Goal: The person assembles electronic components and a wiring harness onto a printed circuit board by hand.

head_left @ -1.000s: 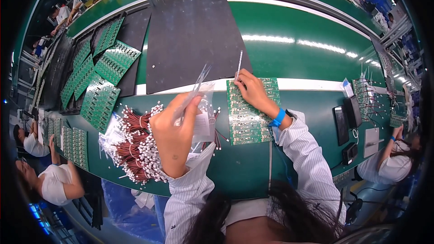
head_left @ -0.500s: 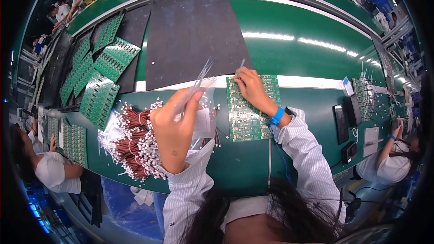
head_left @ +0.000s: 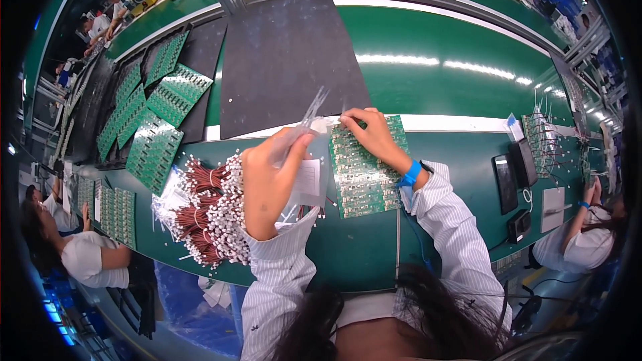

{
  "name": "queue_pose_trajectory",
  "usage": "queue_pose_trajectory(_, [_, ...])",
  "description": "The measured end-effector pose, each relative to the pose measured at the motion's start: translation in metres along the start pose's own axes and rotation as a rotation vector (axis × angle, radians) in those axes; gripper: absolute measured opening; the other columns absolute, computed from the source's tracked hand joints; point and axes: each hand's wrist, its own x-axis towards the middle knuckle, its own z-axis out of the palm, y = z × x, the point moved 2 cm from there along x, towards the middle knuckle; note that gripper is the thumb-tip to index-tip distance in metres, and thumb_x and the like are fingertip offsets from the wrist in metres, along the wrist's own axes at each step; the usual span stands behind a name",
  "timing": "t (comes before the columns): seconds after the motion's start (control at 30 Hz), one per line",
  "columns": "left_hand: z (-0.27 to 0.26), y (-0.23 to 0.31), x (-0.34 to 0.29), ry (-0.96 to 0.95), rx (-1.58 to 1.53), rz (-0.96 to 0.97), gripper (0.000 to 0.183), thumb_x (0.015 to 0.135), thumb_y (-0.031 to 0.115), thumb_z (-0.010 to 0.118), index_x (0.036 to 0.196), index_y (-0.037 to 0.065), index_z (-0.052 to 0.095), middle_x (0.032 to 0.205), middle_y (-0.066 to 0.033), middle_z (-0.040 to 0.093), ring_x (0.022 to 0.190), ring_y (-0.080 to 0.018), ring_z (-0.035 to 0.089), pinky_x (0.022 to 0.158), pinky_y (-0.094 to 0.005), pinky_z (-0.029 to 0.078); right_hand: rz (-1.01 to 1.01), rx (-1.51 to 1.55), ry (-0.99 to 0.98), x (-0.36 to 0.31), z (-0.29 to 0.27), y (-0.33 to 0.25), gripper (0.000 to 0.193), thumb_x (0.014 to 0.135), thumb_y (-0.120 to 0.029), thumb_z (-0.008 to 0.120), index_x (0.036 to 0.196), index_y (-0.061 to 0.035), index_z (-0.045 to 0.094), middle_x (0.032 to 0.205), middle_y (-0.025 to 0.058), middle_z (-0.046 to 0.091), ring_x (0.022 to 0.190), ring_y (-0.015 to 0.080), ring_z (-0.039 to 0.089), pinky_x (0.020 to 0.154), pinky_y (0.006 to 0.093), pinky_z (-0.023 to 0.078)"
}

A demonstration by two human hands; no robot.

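My left hand (head_left: 274, 174) is closed around a bundle of thin clear plastic strips (head_left: 313, 108), which stick up past its fingers. A clear plastic bag with a white label (head_left: 307, 177) hangs beside that hand. My right hand (head_left: 372, 132), a blue band on its wrist, pinches at the far left corner of a green circuit board panel (head_left: 364, 180). A faint, blurred strip seems to rise from its fingertips; what they grip is too small to make out. The panel lies on the dark green table in front of me.
Bundles of red-brown wires with white connectors (head_left: 210, 217) lie left of my left hand. Several green board panels (head_left: 154, 150) rest at the far left, by a black mat (head_left: 287, 60). A phone (head_left: 503, 184) and wired boards (head_left: 543, 140) are at right. Co-workers sit on both sides.
My right hand has shifted slightly left and nearer to me, to the panel's far left corner. The panel sits a little further left and tilted. My left hand has moved slightly right.
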Motion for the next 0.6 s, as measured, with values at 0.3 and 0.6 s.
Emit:
queue_pose_trajectory(0.3, [0.025,0.005,-0.001,-0.46,-0.317,-0.143,0.018,0.084,0.014,0.058,0.087,-0.002,0.067,0.063,-0.0033,0.06,0.061,-0.0084,0.055,0.058,-0.0226,0.041,-0.02,0.575,0.038,-0.005,-0.089,-0.106,0.013,0.082,-0.009,0.06,0.088,0.0025,0.062,0.083,0.0077,0.061,0.077,0.014,0.059,0.072,0.0256,0.046])
queue_pose_trajectory(0.6, [0.037,0.011,-0.001,-0.612,-0.336,-0.129,0.021,0.085,0.015,0.055,0.092,-0.002,0.066,0.072,-0.0089,0.064,0.062,-0.0098,0.056,0.059,-0.0237,0.043,-0.059,0.589,-0.021,-0.02,-0.098,-0.114,0.01,0.072,0.005,0.067,0.08,0.0045,0.061,0.077,0.0096,0.061,0.072,0.0151,0.058,0.063,0.0252,0.048])
